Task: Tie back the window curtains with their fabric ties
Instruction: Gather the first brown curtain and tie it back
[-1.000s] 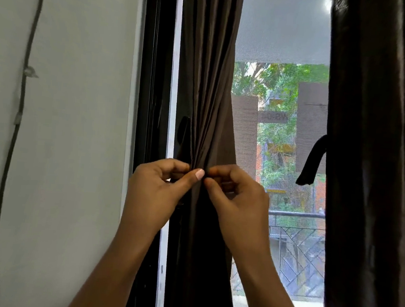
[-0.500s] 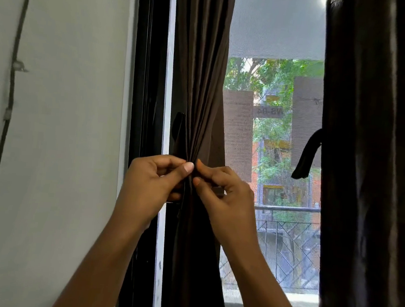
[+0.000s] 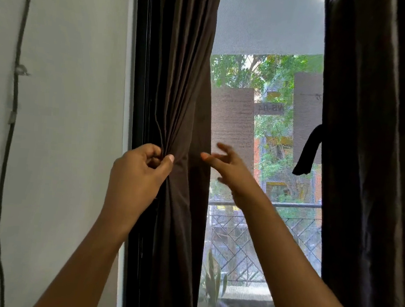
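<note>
The left dark brown curtain hangs gathered into folds beside the black window frame. My left hand pinches the bunched folds at mid height between thumb and fingers. Its tie cannot be told apart from the dark fabric under my hand. My right hand is off the curtain, fingers spread and blurred, in front of the window pane. The right curtain hangs loose at the right. A dark fabric tie dangles from its inner edge.
A white wall fills the left, with a thin dark cable clipped down it. The black window frame stands between wall and curtain. Through the pane I see a balcony railing, trees and buildings.
My right hand has let go of the left curtain's folds and moved right, fingers spreading. My left hand keeps its pinch on the gathered fabric.
</note>
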